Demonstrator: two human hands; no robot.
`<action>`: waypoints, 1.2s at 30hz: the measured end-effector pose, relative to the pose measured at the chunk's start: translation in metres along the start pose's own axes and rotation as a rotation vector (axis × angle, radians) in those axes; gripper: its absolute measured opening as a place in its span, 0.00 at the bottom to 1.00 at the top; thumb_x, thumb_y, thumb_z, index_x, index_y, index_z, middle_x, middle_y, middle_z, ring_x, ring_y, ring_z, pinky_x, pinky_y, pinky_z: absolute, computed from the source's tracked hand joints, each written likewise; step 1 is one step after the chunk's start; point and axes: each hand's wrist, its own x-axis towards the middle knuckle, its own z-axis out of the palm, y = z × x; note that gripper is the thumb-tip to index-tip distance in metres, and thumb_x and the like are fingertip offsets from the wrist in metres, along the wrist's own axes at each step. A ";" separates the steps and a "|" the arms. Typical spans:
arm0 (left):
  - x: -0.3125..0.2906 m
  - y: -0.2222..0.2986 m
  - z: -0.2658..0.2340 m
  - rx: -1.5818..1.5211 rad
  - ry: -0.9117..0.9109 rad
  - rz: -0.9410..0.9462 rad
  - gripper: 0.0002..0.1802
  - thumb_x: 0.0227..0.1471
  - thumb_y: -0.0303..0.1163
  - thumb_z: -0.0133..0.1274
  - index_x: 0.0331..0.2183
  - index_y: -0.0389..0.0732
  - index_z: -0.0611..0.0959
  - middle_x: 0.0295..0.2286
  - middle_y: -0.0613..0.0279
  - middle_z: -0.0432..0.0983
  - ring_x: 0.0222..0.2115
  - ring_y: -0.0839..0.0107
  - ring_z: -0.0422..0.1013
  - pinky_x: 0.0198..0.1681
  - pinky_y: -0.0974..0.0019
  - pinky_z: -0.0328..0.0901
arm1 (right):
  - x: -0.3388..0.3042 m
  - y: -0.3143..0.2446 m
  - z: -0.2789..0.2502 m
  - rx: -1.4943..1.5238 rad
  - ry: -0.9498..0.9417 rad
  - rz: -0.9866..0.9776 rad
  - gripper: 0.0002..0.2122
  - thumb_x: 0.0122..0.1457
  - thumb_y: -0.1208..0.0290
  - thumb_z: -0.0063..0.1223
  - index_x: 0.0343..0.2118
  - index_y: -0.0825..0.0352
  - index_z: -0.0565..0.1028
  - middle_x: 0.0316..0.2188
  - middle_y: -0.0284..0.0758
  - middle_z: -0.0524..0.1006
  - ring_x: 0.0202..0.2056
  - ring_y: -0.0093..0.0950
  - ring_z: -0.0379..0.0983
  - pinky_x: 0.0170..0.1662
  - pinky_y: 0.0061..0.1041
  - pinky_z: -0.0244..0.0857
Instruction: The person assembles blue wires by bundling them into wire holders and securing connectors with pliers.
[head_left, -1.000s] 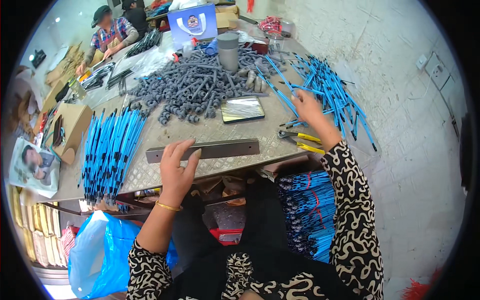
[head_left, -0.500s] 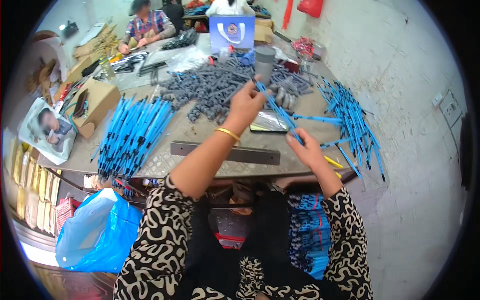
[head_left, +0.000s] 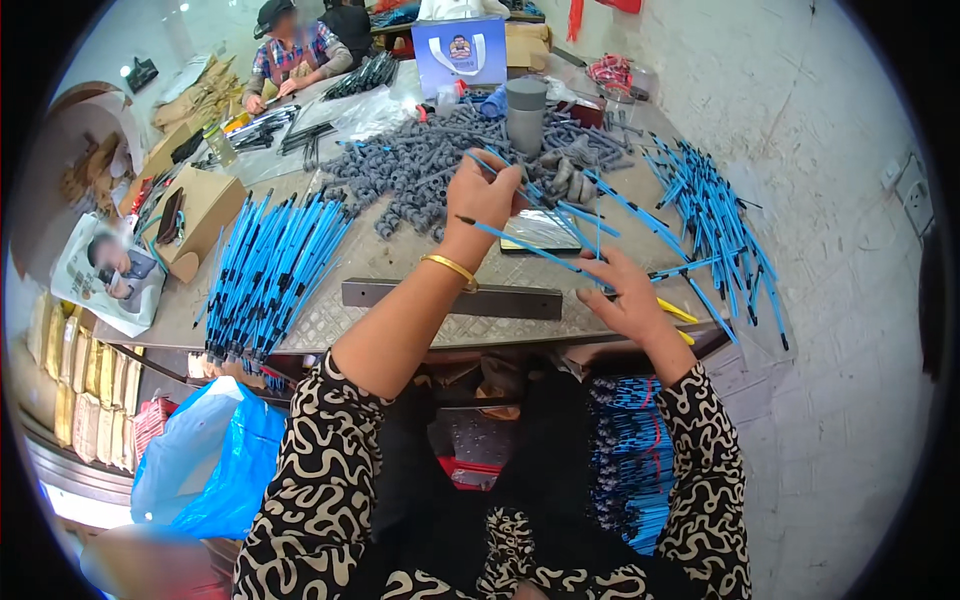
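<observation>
My left hand [head_left: 482, 200], with a gold bangle at the wrist, is pinched on thin blue rods [head_left: 541, 200] above the table's middle. They slope down toward my right hand [head_left: 628, 295]. Another blue rod with a black tip [head_left: 520, 245] slants across below my left hand, its near end between the thumb and fingers of my right hand. Just beyond lies a dark flat pad with a pale top [head_left: 540, 231]. More blue rods [head_left: 635, 213] lie loose beyond my right hand. How many rods my left hand holds is hard to tell.
Bundled blue rods [head_left: 270, 270] lie left, a loose pile [head_left: 715, 230] right. Grey plastic parts [head_left: 400, 185] heap behind, around a grey cylinder [head_left: 526, 118]. A dark metal bar [head_left: 450, 299] lies along the front edge. Yellow-handled tool [head_left: 676, 311] near my right wrist. A person [head_left: 298, 60] works far left.
The rods at my hands have separated: one now slants apart below my left hand. My right hand has shifted slightly right and its fingers have loosened. My left hand has moved slightly.
</observation>
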 end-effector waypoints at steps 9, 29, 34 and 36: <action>-0.005 0.041 -0.033 -0.385 -0.403 -0.349 0.21 0.57 0.41 0.41 0.40 0.32 0.72 0.24 0.58 0.75 0.28 0.67 0.75 0.33 0.68 0.69 | -0.005 0.005 -0.005 -0.441 -0.207 0.009 0.19 0.46 0.70 0.56 0.44 0.53 0.73 0.38 0.44 0.68 0.34 0.40 0.68 0.35 0.31 0.64; -0.082 0.027 -0.013 -0.816 -0.379 -0.407 0.14 0.56 0.40 0.42 0.40 0.41 0.71 0.37 0.54 0.72 0.39 0.60 0.69 0.44 0.56 0.65 | 0.020 0.015 -0.020 0.209 -0.302 0.448 0.12 0.52 0.67 0.50 0.18 0.71 0.73 0.16 0.38 0.69 0.24 0.30 0.65 0.30 0.28 0.59; -0.096 0.030 0.004 -0.652 -0.486 -0.255 0.15 0.54 0.30 0.45 0.46 0.44 0.69 0.38 0.57 0.71 0.40 0.68 0.67 0.43 0.63 0.64 | 0.009 0.016 -0.029 0.217 -0.248 0.345 0.14 0.54 0.67 0.49 0.17 0.73 0.71 0.17 0.40 0.69 0.24 0.31 0.66 0.29 0.27 0.59; -0.100 0.038 -0.009 -0.389 -0.508 -0.119 0.18 0.53 0.26 0.45 0.47 0.45 0.68 0.38 0.59 0.71 0.40 0.71 0.67 0.42 0.66 0.63 | 0.005 0.014 -0.025 0.167 -0.207 0.216 0.15 0.54 0.67 0.48 0.16 0.72 0.72 0.22 0.42 0.72 0.26 0.31 0.68 0.28 0.27 0.60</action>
